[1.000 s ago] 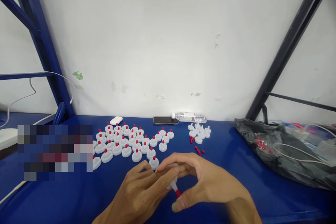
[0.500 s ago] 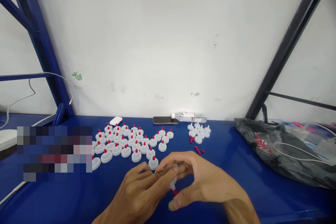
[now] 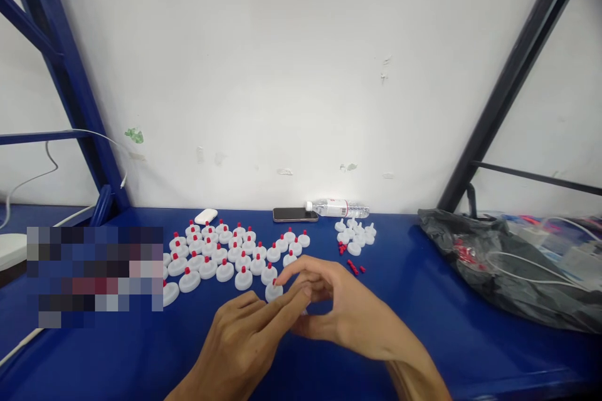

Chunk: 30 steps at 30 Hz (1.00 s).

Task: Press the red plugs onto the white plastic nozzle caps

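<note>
My left hand [image 3: 247, 335] and my right hand [image 3: 350, 313] meet above the front middle of the table, fingers curled around a white plastic nozzle cap [image 3: 305, 311]. Only a sliver of this cap shows between them; its tip is hidden by the fingers. Just beyond my fingertips stands a finished-looking white cap with a red tip [image 3: 273, 291]. Many more such red-tipped caps [image 3: 224, 272] stand upright in a group to the left.
White caps without red tips [image 3: 354, 249] are piled at the back right, with small red tips [image 3: 352, 267] beside them. A phone [image 3: 295, 215], a water bottle [image 3: 336, 207] and a white case [image 3: 205, 217] lie along the wall. A dark plastic bag [image 3: 451, 263] covers the right side.
My right thumb has moved in under the fingers, and the cap's red tip, visible before, is now hidden. Both hands have shifted slightly left in view.
</note>
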Available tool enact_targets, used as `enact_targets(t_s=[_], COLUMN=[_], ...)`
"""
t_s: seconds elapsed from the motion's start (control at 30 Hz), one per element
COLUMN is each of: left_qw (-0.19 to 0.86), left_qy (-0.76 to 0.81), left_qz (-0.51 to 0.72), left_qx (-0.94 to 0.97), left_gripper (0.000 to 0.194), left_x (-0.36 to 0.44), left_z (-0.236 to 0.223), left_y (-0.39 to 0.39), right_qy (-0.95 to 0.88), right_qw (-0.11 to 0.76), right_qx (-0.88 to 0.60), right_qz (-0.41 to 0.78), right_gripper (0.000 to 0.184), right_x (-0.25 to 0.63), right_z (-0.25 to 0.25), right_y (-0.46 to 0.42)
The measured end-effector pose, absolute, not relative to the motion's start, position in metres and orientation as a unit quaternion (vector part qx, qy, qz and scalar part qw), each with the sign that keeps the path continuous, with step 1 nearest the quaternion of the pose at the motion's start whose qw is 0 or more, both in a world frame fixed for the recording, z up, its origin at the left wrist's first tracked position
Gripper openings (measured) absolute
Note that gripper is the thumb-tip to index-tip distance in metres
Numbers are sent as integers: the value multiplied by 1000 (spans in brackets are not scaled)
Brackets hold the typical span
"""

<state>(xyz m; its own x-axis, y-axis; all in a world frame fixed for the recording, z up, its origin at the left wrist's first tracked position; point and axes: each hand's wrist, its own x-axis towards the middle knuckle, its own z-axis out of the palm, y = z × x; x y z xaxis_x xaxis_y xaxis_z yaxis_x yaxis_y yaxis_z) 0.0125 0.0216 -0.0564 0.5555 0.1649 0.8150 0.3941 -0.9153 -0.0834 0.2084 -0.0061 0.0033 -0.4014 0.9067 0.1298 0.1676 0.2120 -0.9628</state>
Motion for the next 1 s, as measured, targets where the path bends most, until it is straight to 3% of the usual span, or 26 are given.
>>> enact_targets(t_s=[0.1,0.27,0.43,0.53,0.7,0.8,0.9,1.0], left_qw=[148,144,108,71,44,39,34,28], left_qy=[-178,-220,-256,-281,-310,-313,-315,-314], left_qz=[-437,-445,-441,-431,-431,-417,-414,-420], left_qx=[-869,-856,-853,-855,-846,-852,-853,-851], left_gripper=[41,22,27,36,26,26,26,26], left_x=[14,17,18,19,20,21,21,22], left_z=[-55,-56,-60,-59,-57,-58,-58,-58], left_y=[20,20,20,17,15,17,17,16], right_qy=[-684,-672,-663,-667,-669,-688,-704,-695], right_qw=[368,364,393,385,301,257,283,302], right_qx=[-379,-400,-482,-529,-645,-646,-617,-641], right_qz=[504,506,417,357,214,211,209,119], right_gripper=[37,43,11,5,8,11,25,33], right_x=[214,223,222,226,238,238,243,267], right_z=[6,10,9,8,-2,-6,-5,-11], right_y=[-9,-12,-10,-8,0,5,9,16])
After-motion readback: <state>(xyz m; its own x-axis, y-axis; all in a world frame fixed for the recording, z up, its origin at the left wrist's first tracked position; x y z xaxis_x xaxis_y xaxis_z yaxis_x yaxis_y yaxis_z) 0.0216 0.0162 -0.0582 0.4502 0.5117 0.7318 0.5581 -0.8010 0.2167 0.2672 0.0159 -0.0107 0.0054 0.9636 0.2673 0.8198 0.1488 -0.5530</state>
